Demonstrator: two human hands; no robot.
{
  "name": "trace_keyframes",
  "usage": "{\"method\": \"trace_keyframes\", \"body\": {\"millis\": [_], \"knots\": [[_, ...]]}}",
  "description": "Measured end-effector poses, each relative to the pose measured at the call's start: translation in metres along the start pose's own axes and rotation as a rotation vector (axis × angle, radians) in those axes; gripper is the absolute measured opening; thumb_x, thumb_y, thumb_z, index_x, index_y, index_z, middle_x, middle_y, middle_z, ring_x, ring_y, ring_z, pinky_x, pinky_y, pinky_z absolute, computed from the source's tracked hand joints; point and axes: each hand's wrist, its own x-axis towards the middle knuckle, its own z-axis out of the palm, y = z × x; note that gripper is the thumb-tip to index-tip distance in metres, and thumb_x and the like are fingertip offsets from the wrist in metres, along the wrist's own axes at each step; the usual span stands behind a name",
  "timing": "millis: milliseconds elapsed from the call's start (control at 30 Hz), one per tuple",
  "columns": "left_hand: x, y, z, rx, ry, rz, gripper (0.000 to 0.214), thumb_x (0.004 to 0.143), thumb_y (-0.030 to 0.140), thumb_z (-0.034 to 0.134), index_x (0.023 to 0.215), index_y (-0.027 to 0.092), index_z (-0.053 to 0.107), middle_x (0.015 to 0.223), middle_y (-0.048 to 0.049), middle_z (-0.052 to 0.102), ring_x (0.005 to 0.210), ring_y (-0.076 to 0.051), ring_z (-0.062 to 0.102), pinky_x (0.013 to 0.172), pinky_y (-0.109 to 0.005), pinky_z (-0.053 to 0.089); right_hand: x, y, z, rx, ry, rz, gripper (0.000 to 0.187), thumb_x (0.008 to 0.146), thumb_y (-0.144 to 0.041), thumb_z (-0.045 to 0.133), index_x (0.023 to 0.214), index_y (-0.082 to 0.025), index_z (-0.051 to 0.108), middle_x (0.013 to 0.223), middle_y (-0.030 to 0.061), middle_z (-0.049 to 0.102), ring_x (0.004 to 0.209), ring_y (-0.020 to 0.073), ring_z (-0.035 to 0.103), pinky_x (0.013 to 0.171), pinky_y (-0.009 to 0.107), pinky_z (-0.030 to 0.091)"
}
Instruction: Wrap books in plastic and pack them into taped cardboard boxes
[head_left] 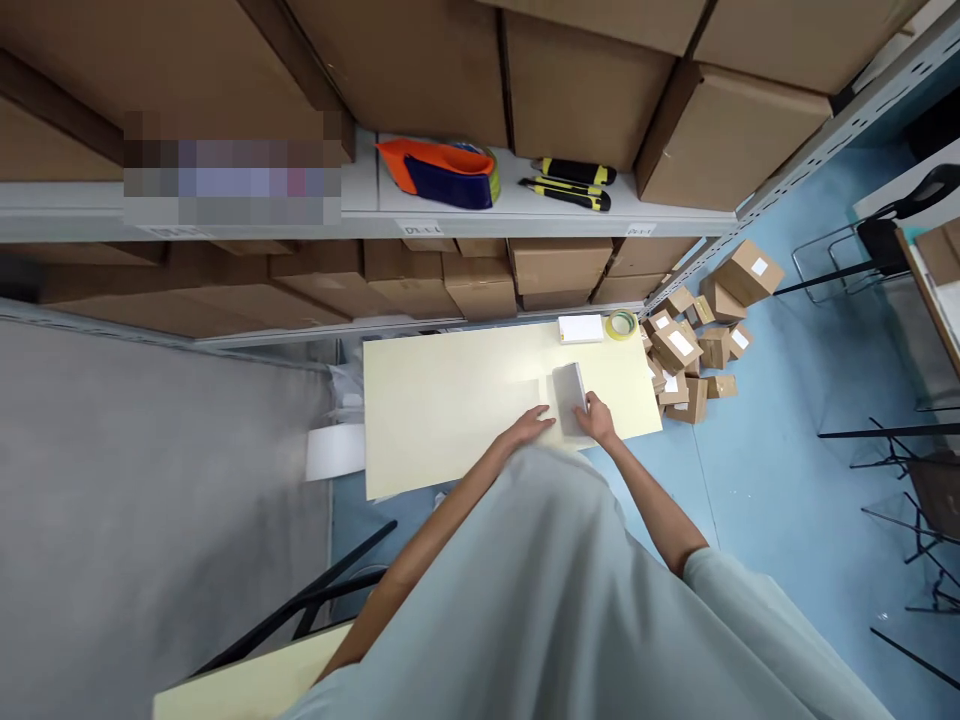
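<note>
A white flat box (568,392) stands tilted over the cream table (442,400). My right hand (596,418) is closed around its right side, thumb on the near face. To its left, my left hand (531,426) is held low over the table with fingers stretched toward the box; a small gap seems to lie between them. A second white box (580,329) lies flat at the table's far edge. Beside that box sits a roll of yellow-green tape (621,324).
Shelving with large cardboard boxes (585,90) rises behind the table. On its ledge lie an orange-and-blue tape dispenser (442,172) and several utility knives (570,185). Parcels (679,345) are heaped on the floor at right. A white roll (335,453) stands left; folding chairs (930,480) are far right.
</note>
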Motion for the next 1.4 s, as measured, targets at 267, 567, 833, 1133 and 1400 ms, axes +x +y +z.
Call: {"method": "trace_keyframes", "body": {"millis": [267, 567, 833, 1133, 1400], "knots": [[-0.087, 0.021, -0.084, -0.555, -0.020, 0.067, 0.093, 0.092, 0.093, 0.051, 0.145, 0.020, 0.068, 0.150, -0.0186, 0.071, 0.140, -0.035, 0.068, 0.114, -0.044, 0.057, -0.052, -0.106, -0.030, 0.691, -0.178, -0.339, 0.042, 0.086, -0.051, 0.076, 0.115, -0.022, 0.066, 0.109, 0.0055, 0.077, 0.098, 0.0258, 0.071, 0.088, 0.036, 0.057], [-0.155, 0.043, -0.123, -0.644, 0.322, 0.182, 0.066, 0.067, 0.074, 0.092, 0.105, 0.021, 0.081, 0.113, -0.0110, 0.083, 0.109, -0.028, 0.077, 0.094, -0.039, 0.063, -0.076, -0.148, -0.035, 0.774, -0.224, -0.326, 0.051, 0.083, -0.052, 0.084, 0.123, -0.024, 0.069, 0.118, 0.0058, 0.079, 0.108, 0.0284, 0.072, 0.096, 0.040, 0.061], [-0.155, 0.036, -0.121, -0.472, 0.403, 0.179, 0.057, 0.076, 0.073, 0.083, 0.099, 0.021, 0.081, 0.108, -0.0097, 0.081, 0.104, -0.026, 0.074, 0.091, -0.037, 0.062, -0.071, -0.137, 0.001, 0.728, -0.189, -0.317, 0.052, 0.082, -0.054, 0.081, 0.121, -0.023, 0.067, 0.120, 0.0073, 0.078, 0.112, 0.0287, 0.071, 0.100, 0.042, 0.059], [-0.161, 0.048, -0.112, -0.388, 0.444, 0.275, 0.055, 0.088, 0.073, 0.071, 0.102, 0.021, 0.080, 0.121, -0.0119, 0.081, 0.112, -0.028, 0.074, 0.101, -0.042, 0.061, -0.067, -0.144, 0.009, 0.751, -0.213, -0.312, 0.054, 0.084, -0.057, 0.080, 0.122, -0.022, 0.067, 0.120, 0.0074, 0.077, 0.113, 0.0278, 0.071, 0.101, 0.040, 0.060], [-0.167, 0.054, -0.115, -0.561, 0.333, 0.268, 0.075, 0.078, 0.070, 0.085, 0.132, 0.020, 0.072, 0.119, -0.0140, 0.082, 0.110, -0.028, 0.077, 0.101, -0.043, 0.062, -0.072, -0.151, 0.003, 0.837, -0.326, -0.291, 0.061, 0.087, -0.060, 0.080, 0.134, -0.025, 0.066, 0.133, 0.0079, 0.077, 0.124, 0.0300, 0.071, 0.107, 0.042, 0.059]]}}
